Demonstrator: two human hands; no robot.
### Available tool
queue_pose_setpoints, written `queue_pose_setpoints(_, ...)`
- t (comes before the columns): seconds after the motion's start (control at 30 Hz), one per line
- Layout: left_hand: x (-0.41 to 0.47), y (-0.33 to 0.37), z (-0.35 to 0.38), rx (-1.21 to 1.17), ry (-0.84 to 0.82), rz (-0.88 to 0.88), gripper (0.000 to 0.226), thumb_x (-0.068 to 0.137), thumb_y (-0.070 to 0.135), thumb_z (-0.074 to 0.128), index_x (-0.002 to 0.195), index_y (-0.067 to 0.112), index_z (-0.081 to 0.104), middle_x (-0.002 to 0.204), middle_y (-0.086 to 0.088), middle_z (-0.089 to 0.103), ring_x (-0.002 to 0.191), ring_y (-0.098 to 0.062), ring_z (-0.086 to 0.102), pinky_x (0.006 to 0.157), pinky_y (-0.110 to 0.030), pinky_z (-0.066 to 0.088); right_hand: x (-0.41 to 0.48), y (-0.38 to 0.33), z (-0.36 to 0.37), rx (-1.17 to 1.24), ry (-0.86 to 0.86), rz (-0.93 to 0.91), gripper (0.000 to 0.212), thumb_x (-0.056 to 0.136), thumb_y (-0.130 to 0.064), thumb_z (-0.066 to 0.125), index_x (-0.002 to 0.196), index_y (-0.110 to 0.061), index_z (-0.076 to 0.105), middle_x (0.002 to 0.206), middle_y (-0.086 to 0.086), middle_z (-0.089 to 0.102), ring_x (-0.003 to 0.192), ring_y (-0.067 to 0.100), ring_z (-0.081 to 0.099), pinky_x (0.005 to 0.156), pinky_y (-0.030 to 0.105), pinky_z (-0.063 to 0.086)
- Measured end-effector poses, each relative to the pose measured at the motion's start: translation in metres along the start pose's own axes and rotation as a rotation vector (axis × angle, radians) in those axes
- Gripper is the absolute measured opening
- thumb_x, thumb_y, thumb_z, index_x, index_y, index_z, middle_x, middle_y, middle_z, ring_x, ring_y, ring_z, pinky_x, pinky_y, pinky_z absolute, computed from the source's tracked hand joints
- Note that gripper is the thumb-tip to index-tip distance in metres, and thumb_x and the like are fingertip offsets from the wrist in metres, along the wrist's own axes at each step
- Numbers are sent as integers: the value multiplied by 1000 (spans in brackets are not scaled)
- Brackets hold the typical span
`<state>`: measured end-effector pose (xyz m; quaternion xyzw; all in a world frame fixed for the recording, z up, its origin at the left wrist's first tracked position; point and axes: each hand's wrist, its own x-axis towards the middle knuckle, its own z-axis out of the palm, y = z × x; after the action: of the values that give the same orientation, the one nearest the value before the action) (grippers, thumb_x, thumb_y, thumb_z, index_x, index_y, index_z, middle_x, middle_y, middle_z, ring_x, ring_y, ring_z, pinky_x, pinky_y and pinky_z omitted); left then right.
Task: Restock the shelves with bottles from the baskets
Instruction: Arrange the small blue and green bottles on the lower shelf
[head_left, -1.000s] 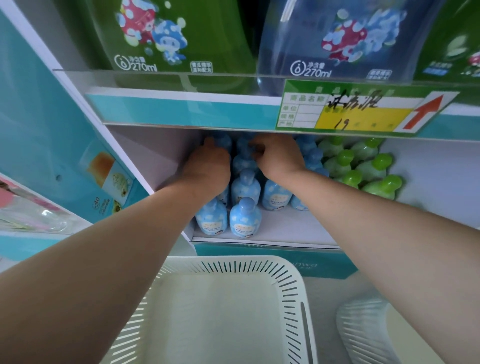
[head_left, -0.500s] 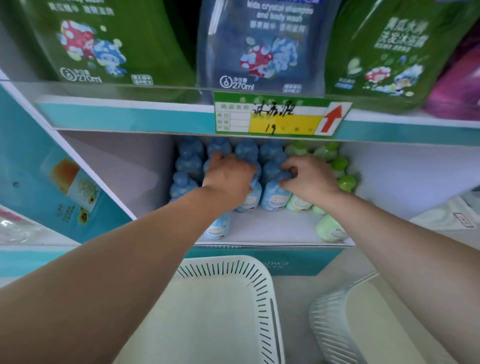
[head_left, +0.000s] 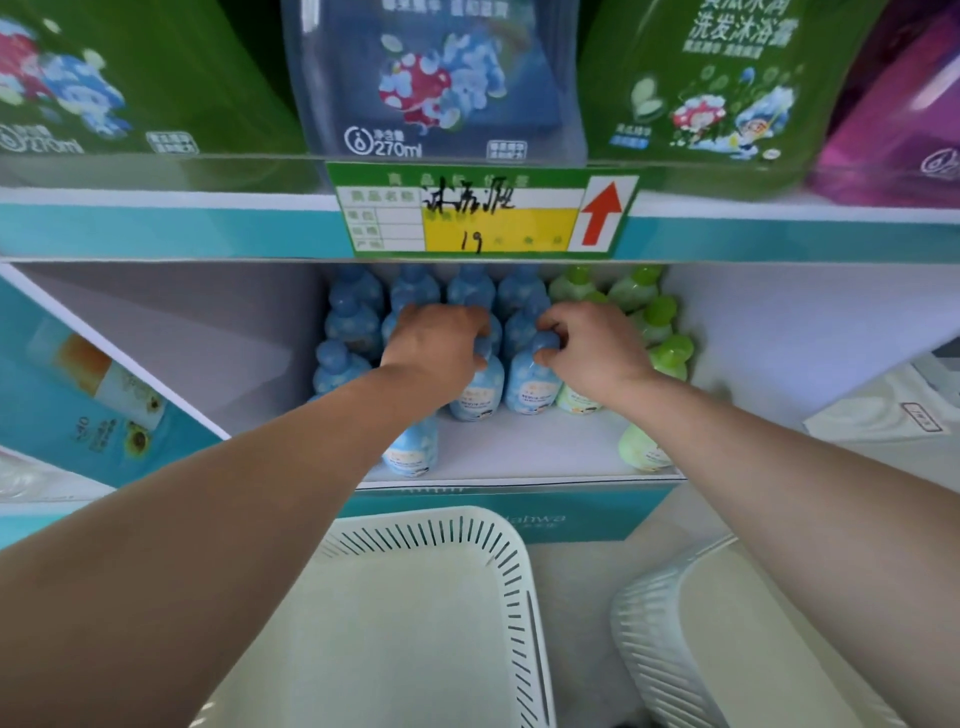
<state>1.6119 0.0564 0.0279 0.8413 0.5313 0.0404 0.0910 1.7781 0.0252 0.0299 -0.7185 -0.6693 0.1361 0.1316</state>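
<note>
Several small blue bottles (head_left: 353, 332) stand in rows on the white shelf (head_left: 519, 447), with several green bottles (head_left: 660, 322) to their right. My left hand (head_left: 436, 348) grips the cap of one blue bottle (head_left: 478, 395) in the middle rows. My right hand (head_left: 592, 348) pinches the cap of the neighbouring blue bottle (head_left: 530, 387). One blue bottle (head_left: 410, 447) stands alone near the shelf's front edge, partly hidden by my left forearm. A green bottle (head_left: 641, 447) stands at the front right.
Two white slotted baskets sit below the shelf, one (head_left: 415, 613) in the middle and one (head_left: 737, 639) at the right; I see nothing in either. Above, a shelf edge carries a price tag (head_left: 483, 213) with large green, blue and pink pouches over it.
The view has drawn back and shifted right, so both baskets and more of the upper shelf show. Both hands have stayed on the blue bottles' caps in the middle rows.
</note>
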Motion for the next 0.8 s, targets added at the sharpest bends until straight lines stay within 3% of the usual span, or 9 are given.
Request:
queue_pose_setpoints(0.1,1,-2,-5,-64,15,-34,31,85,42,59,111,25,59,105,0,67,101,-23,60,93,-36,43,3,1,-1,96,17,40,28,78,-28,70,105,-21,67,103,0,69,97,22,63,79,28,49)
queue_pose_setpoints(0.2,9,-7,-12,-172,140,-67,20,90,25,53,106,20,64,105,-6,66,99,-27,60,83,-33,48,11,2,-2,129,96,61,21,84,-28,64,103,-21,67,101,0,69,95,21,63,78,28,48)
queue_pose_setpoints(0.3,20,-8,-12,-73,76,-29,28,89,10,50,113,18,63,113,-8,63,105,-28,58,85,-36,48,22,0,0,61,134,38,18,88,-20,58,101,-12,66,99,7,68,94,28,61,78,32,49)
queue_pose_setpoints(0.5,34,-6,-9,-24,19,-32,33,88,23,59,121,21,60,119,-7,62,110,-26,56,87,-34,46,35,0,4,41,127,34,23,88,-19,58,109,-16,67,105,5,69,99,26,61,83,30,48)
queue_pose_setpoints(0.67,36,-4,-4,-24,67,-59,23,89,15,54,109,20,65,107,-5,66,100,-24,59,73,-28,39,36,-1,4,65,137,21,25,89,-17,58,112,-15,67,111,7,68,105,26,60,89,32,48)
queue_pose_setpoints(0.8,35,-2,-8,-10,30,-55,22,89,16,54,108,19,63,105,-6,65,97,-25,59,74,-30,44,33,0,-4,109,125,28,26,86,-20,60,112,-16,66,111,7,68,104,27,61,90,35,49)
